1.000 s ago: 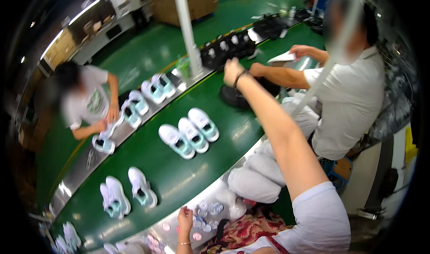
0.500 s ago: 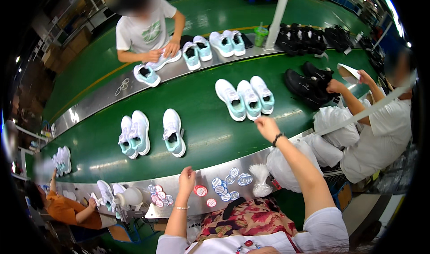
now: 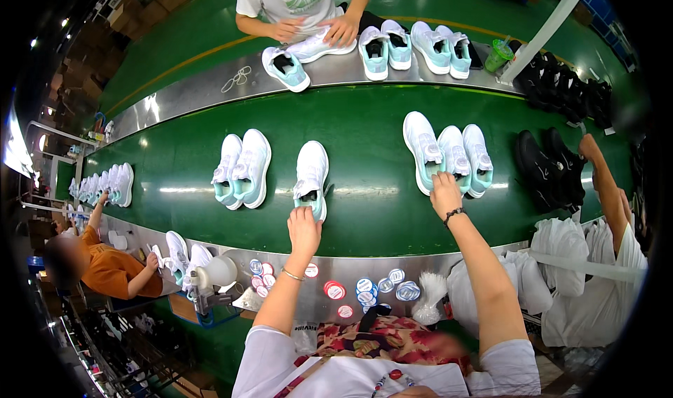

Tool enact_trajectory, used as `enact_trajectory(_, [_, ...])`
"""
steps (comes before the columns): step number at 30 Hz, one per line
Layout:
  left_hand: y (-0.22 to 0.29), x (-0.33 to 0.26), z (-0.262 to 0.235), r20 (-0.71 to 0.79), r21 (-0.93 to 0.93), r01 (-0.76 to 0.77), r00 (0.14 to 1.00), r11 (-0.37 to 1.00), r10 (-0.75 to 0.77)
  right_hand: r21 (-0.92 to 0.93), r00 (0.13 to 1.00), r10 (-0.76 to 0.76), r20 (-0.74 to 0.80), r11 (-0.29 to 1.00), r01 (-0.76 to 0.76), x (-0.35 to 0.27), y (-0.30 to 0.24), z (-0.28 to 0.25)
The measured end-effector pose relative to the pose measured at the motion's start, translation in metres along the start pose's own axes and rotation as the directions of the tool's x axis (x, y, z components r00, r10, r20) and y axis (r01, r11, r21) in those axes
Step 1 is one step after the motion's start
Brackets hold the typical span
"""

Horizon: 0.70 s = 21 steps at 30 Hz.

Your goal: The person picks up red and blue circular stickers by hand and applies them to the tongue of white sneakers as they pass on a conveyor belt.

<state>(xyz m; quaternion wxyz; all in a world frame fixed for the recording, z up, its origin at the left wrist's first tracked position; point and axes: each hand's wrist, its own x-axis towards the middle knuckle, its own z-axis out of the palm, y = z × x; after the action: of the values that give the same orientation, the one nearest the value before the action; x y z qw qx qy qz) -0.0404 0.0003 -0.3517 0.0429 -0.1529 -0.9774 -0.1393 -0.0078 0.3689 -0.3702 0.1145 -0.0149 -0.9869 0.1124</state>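
My left hand (image 3: 304, 231) is closed over the heel of a single white sneaker (image 3: 312, 165) with a pale mint lining, which rests on the green belt with its toe pointing away. To the right, my right hand (image 3: 446, 196) curls its fingers over the heel area of a trio of similar shoes. It covers the heels where the left sneaker (image 3: 422, 140) and the middle sneaker (image 3: 453, 147) meet; which one it grips is hard to tell. The third sneaker (image 3: 479, 152) stands right beside them. Left of my left hand is another white pair (image 3: 251, 166).
Round red stickers (image 3: 335, 290) and blue stickers (image 3: 366, 290) lie on the metal ledge (image 3: 294, 307) near me, beside a bundle of clear strands (image 3: 429, 296). White bags (image 3: 561, 251) and black shoes (image 3: 540, 166) are right. Across the belt a person handles a sneaker (image 3: 319, 47).
Both hands have reached forward onto the belt, the left to the single sneaker's heel, the right to the heels of the three. The view has shifted, so the scene sits differently in the picture.
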Motion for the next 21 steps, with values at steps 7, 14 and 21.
enact_trajectory(7, [0.009, 0.03, 0.044, 0.139, 0.029, 0.008, 0.99, 1.0, -0.012, 0.036, 0.981, 0.038, 0.192, 0.998, -0.046, 0.022, -0.051, 0.033])
enact_trajectory(14, [0.092, 0.09, 0.043, -0.074, 0.071, -0.146, 0.986, 0.987, 0.152, 0.407, 0.99, 0.071, -0.121, 0.913, -0.016, 0.015, -0.056, -0.021])
enact_trajectory(21, [0.16, 0.053, 0.05, -0.029, -0.276, -0.512, 0.85, 0.813, 0.525, -0.043, 0.87, 0.484, 0.095, 0.875, -0.482, -0.031, 0.023, -0.061])
